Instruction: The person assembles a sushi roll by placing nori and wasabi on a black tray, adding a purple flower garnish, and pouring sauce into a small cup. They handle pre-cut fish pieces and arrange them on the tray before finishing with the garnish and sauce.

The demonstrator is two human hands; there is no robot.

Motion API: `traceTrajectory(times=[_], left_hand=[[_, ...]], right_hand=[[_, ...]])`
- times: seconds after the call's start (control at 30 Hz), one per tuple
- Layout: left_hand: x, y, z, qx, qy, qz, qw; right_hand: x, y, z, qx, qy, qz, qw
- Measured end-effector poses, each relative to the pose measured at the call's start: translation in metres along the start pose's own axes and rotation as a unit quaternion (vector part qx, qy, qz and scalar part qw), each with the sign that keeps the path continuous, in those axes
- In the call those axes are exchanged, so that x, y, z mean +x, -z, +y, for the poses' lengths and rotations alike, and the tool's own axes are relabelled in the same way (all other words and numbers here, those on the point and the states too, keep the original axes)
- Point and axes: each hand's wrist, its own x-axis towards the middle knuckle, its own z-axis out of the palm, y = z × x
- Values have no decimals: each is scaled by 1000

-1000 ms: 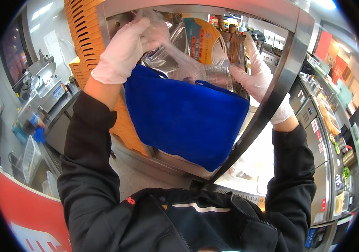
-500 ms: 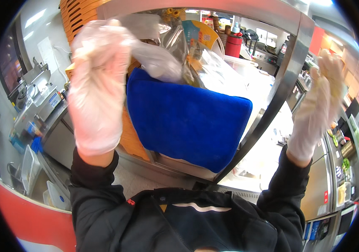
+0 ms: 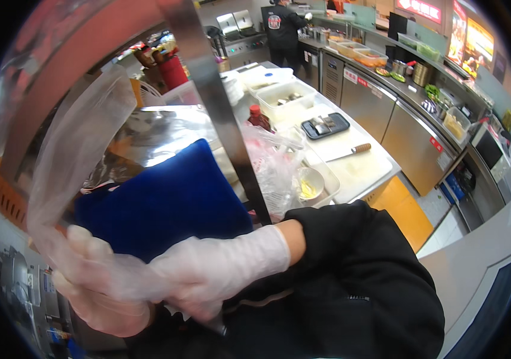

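Observation:
Both my hands wear thin whitish translucent gloves and are close together at the lower left. My left hand (image 3: 103,296) has its fingers curled round a long translucent plastic bag (image 3: 79,140). The bag's loose part rises in a wide strip above that hand. From the right, my right hand (image 3: 207,266) reaches across my body and closes on the bunched lower part of the plastic; its fingertips are partly hidden and blurred. Just beyond the hands, a blue cloth (image 3: 159,206) hangs over silvery plastic wrapping (image 3: 168,134), not touched by my fingers as far as I can see.
A metal post (image 3: 225,102) stands beside the cloth. On the white counter lie a knife (image 3: 354,151), a black tray (image 3: 325,125), a bowl with yellow strips (image 3: 310,182), a red bottle (image 3: 259,118) and a plastic container (image 3: 285,99). Another person (image 3: 284,33) stands far back.
My view has swung to the right. My hands, raised wide apart before, have come down and together. The right hand has crossed to the left and taken hold of the plastic bag.

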Motion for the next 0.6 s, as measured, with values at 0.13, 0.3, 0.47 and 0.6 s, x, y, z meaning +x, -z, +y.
traceTrajectory(times=[0.13, 0.3, 0.47, 0.6], left_hand=[[-1, -5, -48, 213, 109, 14, 971], [-3, -17, -144, 137, 328, 78, 931], [29, -9, -266, 205, 434, 53, 876], [61, -9, -394, 149, 528, 98, 830]], right_hand=[[-95, 50, 10, 129, 25, 28, 991], [-328, 126, -36, 40, -10, 575, 817], [-546, 194, -87, 258, 283, 763, 521], [-587, 174, -60, 123, 82, 857, 494]])
